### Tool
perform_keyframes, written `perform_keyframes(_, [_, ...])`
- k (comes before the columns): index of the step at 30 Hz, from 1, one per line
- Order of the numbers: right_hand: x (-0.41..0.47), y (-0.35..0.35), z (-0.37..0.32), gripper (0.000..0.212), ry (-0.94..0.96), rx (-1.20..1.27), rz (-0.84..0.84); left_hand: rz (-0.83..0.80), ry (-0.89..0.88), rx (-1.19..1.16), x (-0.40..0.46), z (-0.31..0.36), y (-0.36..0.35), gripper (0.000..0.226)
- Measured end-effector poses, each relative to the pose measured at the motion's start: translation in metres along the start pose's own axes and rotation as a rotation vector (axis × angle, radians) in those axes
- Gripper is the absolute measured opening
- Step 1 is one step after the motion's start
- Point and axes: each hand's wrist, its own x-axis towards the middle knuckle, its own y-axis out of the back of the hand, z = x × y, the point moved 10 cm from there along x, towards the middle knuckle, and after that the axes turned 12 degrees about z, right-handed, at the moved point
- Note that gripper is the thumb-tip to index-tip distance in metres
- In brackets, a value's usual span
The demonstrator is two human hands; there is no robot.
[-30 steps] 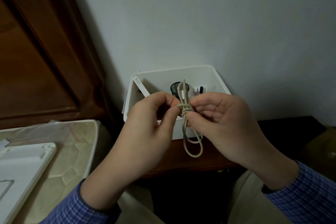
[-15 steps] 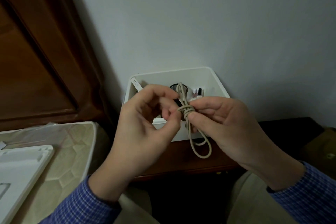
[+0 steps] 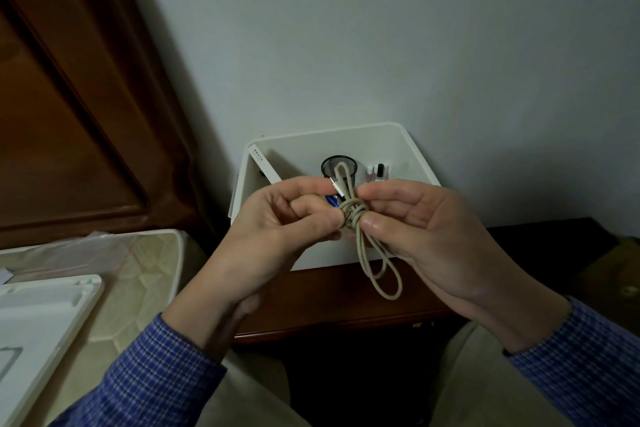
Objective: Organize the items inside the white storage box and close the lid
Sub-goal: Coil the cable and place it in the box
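Stand: box (image 3: 408, 146) far, lid (image 3: 45, 315) off, left.
Hands: left hand (image 3: 277, 218), right hand (image 3: 426, 222) pinch cable (image 3: 353, 215) wrap.
Risk: loose pinch, wrap may unwind.

Dim room here, low flat light with a cool grey cast on the wall (image 3: 381, 28). No glare anywhere. The wooden panel (image 3: 69, 97) sinks into deep brown shadow, and the gap under the tabletop (image 3: 329, 305) goes nearly black. The white storage box (image 3: 408, 146) catches the most light. Soft, slightly noisy detail; the plaid sleeves (image 3: 156, 374) smear towards the corners, and wide-angle bending curves the edges.
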Motion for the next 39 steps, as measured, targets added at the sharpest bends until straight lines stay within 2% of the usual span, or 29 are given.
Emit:
perform_keyframes(4, [0.001, -0.001, -0.002, 0.033, 0.007, -0.018, -0.014, -0.059, 0.084, 0.035, -0.002, -0.007, -0.003, 0.021])
perform_keyframes(6, [0.0, -0.001, -0.004, 0.036, 0.025, -0.046, -0.022, -0.11, 0.153, 0.034, -0.004, -0.012, -0.006, 0.027])
perform_keyframes(9, [-0.001, 0.002, -0.006, 0.038, 0.072, -0.112, 0.017, -0.1, 0.217, 0.028, -0.004, -0.017, -0.004, 0.031])
perform_keyframes(14, [-0.004, 0.002, -0.011, 0.04, 0.132, -0.142, 0.035, -0.121, 0.34, -0.1, -0.009, -0.024, -0.009, 0.024])
perform_keyframes(17, [-0.005, 0.001, -0.014, 0.039, 0.149, -0.138, 0.013, -0.132, 0.226, -0.026, -0.011, -0.014, -0.01, 0.018])
perform_keyframes(22, [-0.005, 0.003, -0.016, 0.038, 0.143, -0.118, 0.037, -0.05, -0.153, 0.291, -0.019, 0.016, -0.011, 0.023])
perform_keyframes(26, [-0.008, -0.003, -0.02, 0.036, 0.167, -0.089, 0.029, -0.044, -0.169, 0.275, -0.023, 0.023, -0.015, 0.023])
perform_keyframes(29, [-0.008, -0.003, -0.022, 0.035, 0.173, -0.036, 0.032, -0.019, -0.087, 0.168, -0.022, 0.019, -0.011, 0.019])
perform_keyframes(33, [-0.011, -0.005, -0.021, 0.032, 0.185, 0.02, 0.019, -0.036, 0.16, -0.051, -0.025, 0.001, -0.013, 0.015])
perform_keyframes(39, [-0.017, 0.003, -0.025, 0.034, 0.305, -0.094, 0.126, 0.066, 0.382, -0.115, -0.029, -0.026, -0.01, 0.022])
